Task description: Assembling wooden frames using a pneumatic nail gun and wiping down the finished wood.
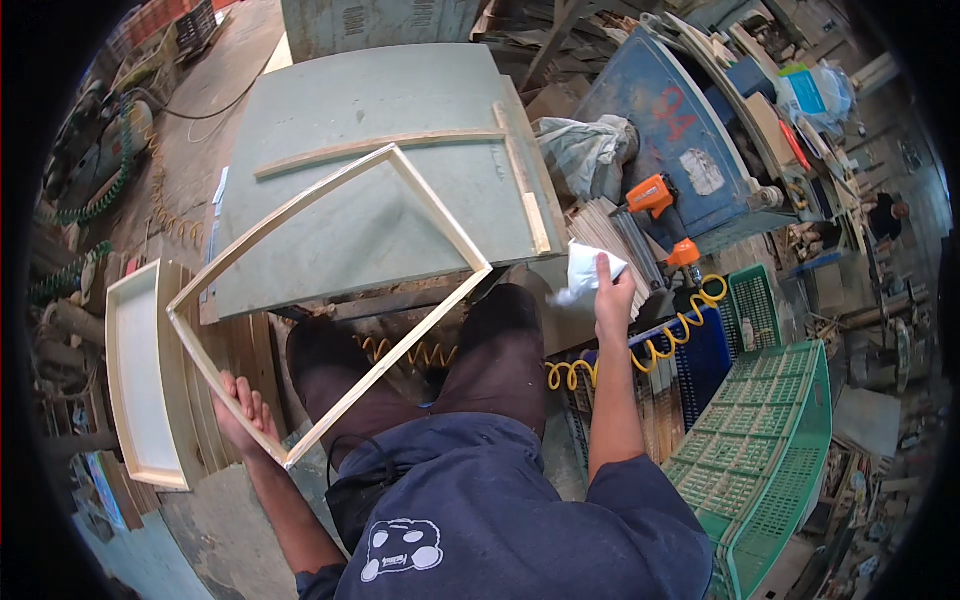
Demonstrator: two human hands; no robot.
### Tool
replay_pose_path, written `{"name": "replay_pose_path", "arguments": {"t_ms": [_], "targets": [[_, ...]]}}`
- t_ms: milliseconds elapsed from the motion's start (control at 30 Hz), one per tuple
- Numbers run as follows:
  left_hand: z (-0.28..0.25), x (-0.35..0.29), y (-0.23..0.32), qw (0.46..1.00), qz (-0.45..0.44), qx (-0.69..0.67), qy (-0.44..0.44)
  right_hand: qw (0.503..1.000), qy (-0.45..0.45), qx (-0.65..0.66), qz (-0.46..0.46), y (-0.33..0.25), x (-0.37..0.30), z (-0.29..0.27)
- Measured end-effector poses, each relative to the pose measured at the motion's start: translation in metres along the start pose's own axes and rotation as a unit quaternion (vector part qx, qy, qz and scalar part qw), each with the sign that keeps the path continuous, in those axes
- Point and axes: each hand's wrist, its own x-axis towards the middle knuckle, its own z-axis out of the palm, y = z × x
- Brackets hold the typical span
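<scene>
A rectangular frame of pale wooden strips is held tilted in front of me, its far part over the grey-green board of the worktable. My left hand is closed round the frame's near left side, close to its lower corner. Off the frame to the right, my right hand grips a small white thing; its lower end is blurred and I cannot tell its kind. Two loose wooden strips, one long and one along the right side, lie on the board.
An orange nail gun with a coiled yellow hose rests at right, beside a blue cabinet. Green plastic crates stand near my right side. At left, several finished-looking frames stand stacked on edge.
</scene>
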Motion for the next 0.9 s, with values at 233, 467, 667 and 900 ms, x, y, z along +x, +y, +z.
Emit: {"name": "replay_pose_path", "arguments": {"t_ms": [233,467,667,900], "targets": [[-0.004,0.002,-0.002,1.000,-0.020,-0.024,-0.002,0.986,0.118,0.111,-0.026,0.085,0.091,-0.060],[0.022,-0.004,-0.001,1.000,0.002,0.016,-0.006,0.980,-0.049,-0.102,-0.162,0.025,-0.020,0.017],[0.033,-0.003,0.005,0.999,0.004,0.041,0.015,0.893,-0.249,-0.206,-0.314,-0.005,-0.065,0.076],[0.039,-0.003,0.004,0.998,0.008,0.056,0.026,0.869,-0.282,-0.264,-0.309,0.002,-0.073,0.067]]}}
